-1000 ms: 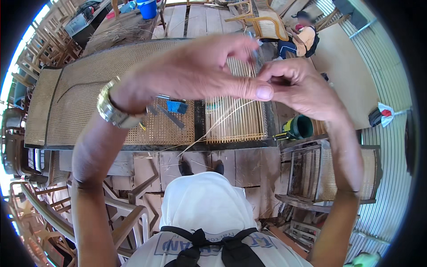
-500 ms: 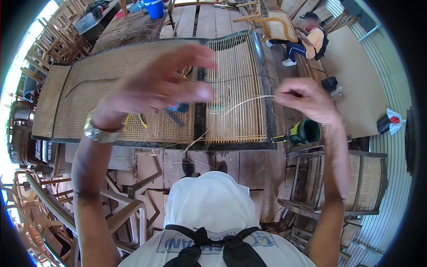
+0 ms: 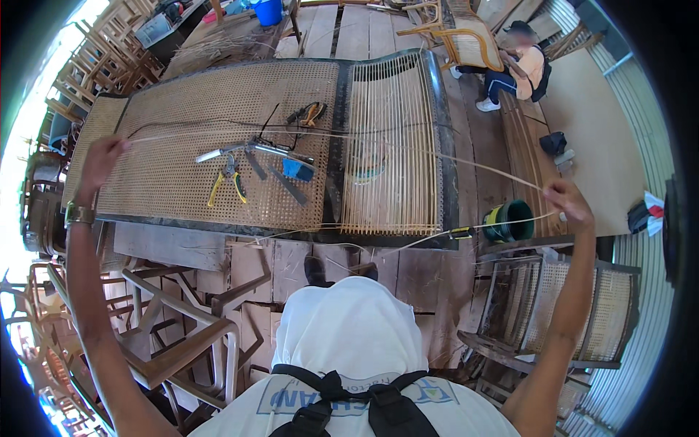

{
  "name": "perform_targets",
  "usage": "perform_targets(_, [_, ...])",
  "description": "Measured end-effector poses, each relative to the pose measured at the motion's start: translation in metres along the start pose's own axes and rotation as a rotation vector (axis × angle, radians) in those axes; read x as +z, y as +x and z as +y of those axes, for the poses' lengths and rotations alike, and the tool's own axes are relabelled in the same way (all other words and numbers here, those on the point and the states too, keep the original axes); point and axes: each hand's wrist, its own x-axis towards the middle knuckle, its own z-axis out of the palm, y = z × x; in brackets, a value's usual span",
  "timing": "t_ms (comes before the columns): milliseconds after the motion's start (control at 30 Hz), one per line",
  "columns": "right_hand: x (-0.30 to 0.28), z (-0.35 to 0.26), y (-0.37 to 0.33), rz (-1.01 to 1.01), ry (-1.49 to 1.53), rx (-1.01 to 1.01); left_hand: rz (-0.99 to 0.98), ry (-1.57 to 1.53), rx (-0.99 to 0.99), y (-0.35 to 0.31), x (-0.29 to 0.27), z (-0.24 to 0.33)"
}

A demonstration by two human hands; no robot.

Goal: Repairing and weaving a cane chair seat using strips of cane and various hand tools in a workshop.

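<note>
A pale, thin strand (image 3: 495, 170) is the weak point here. It spans above the long framed panel (image 3: 218, 92), from the person's left hand (image 3: 102, 164), out past the panel's left part, to the right hand (image 3: 570, 204), beyond its right edge. Each grip looks clamped on the strand, fingers and thumb together, though the left one is small and hard to read. With the arms this wide, a sharp pull could split or snap the strand, or draw it out of the less firm grip.

Another length trails from the right hand back across the green bucket (image 3: 508, 221) and the yellow-and-black tool (image 3: 461, 233) at the near right corner. If it touches either (height is hard to judge from above), it could catch there and kink.

The middle of the span passes over the tools on the mesh: the yellow-handled pliers (image 3: 228, 178), the blue block (image 3: 298, 170) and the orange-and-black item (image 3: 313, 114). Should the strand sag, it might hook on one of them and drag it across the weave.

The parallel strands (image 3: 393, 167) in the right section have open gaps, so a loose end could slip between them and tangle. Stray pieces at the near edge add to that risk.
</note>
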Motion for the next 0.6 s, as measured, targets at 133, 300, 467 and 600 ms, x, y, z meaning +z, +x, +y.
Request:
perform_targets(133, [-0.042, 0.05, -0.009, 0.039, -0.178, 0.167, 0.279, 0.281, -0.257, -0.045, 0.006, -0.245])
perform_targets(300, [0.009, 0.069, 0.052, -0.046, -0.168, -0.11, -0.196, 0.223, -0.711, -0.059, 0.003, -0.347])
perform_targets(467, [0.149, -0.097, 0.07, -0.062, -0.611, -0.325, -0.108, -0.19, -0.197, 0.064, 0.184, 0.023])
perform_targets(600, [0.242, -0.165, 0.062, -0.156, -0.383, -0.611, -0.546, -0.907, 0.374, 0.015, 0.119, 0.306])
